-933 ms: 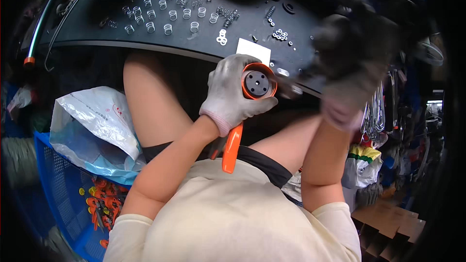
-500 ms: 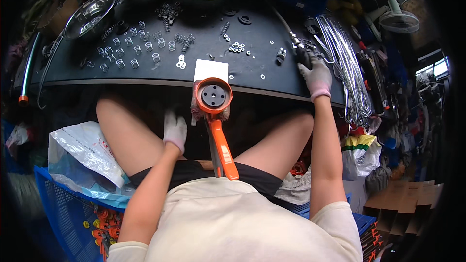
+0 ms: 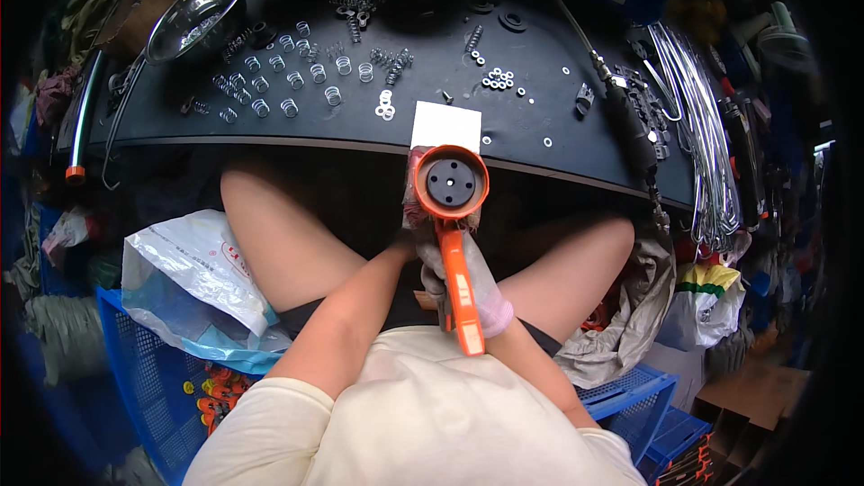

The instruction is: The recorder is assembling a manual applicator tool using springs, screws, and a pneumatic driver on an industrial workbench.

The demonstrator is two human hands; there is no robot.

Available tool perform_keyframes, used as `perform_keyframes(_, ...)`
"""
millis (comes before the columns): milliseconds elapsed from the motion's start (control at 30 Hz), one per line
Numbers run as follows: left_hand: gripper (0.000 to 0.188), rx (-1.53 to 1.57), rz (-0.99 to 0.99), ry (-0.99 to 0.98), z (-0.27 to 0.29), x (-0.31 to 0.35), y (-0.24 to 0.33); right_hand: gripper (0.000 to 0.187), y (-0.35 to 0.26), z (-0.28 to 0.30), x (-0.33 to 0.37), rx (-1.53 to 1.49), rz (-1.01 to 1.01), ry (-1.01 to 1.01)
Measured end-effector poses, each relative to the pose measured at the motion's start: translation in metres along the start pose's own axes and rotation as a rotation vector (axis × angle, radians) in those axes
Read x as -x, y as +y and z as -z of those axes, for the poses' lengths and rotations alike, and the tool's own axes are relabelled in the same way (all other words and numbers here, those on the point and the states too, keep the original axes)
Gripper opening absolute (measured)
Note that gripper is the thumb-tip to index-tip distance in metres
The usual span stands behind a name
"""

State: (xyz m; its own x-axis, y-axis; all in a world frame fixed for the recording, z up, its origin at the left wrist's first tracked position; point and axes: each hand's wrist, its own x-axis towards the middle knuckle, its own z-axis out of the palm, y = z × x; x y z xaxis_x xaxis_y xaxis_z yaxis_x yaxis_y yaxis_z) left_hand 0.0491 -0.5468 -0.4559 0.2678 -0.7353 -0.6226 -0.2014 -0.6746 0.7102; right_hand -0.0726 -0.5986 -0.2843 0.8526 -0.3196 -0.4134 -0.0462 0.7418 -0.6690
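An orange caulking gun handle (image 3: 463, 292) with a round orange collar stands upright in front of me at the table's edge, a black disc with several holes (image 3: 450, 182) inside the collar. My right hand (image 3: 486, 288), in a white glove with a pink cuff, is closed around the grip from behind. My left hand (image 3: 416, 238) reaches beneath the collar; its fingers are hidden there. Just behind the collar lies a white square pad (image 3: 447, 124), with a small screw (image 3: 446, 96) past it. A black air screwdriver (image 3: 634, 130) on a hose lies at the right, its tip past the edge.
Several loose springs (image 3: 288, 108) and white washers (image 3: 499, 79) lie on the black table (image 3: 531, 121). Metal bowls (image 3: 196, 18) of small parts stand behind. Long hooked metal rods (image 3: 702, 144) are at the right. Blue crates (image 3: 148, 369) and a plastic bag (image 3: 193, 261) sit beside my legs.
My right hand has left the air screwdriver area on the table and come to the orange grip. My left hand has moved right and up beneath the collar. The view has shifted left.
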Motion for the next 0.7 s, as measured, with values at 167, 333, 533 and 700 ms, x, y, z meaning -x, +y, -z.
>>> perform_keyframes(167,0.044,0.004,-0.073,0.018,0.001,0.005,-0.009,0.018,0.010,-0.007,-0.007,-0.005,-0.051,0.117)
perform_keyframes(333,0.042,0.017,-0.139,0.067,0.005,0.002,-0.011,0.014,0.010,-0.018,-0.006,0.190,-0.020,0.149)
perform_keyframes(533,0.039,-0.030,-0.252,0.129,0.012,-0.008,-0.005,0.013,-0.003,0.010,-0.007,0.000,-0.077,-0.114)
perform_keyframes(700,0.037,-0.122,-0.437,0.075,0.000,0.001,-0.017,0.027,-0.006,0.109,0.052,-0.534,-0.193,-0.005)
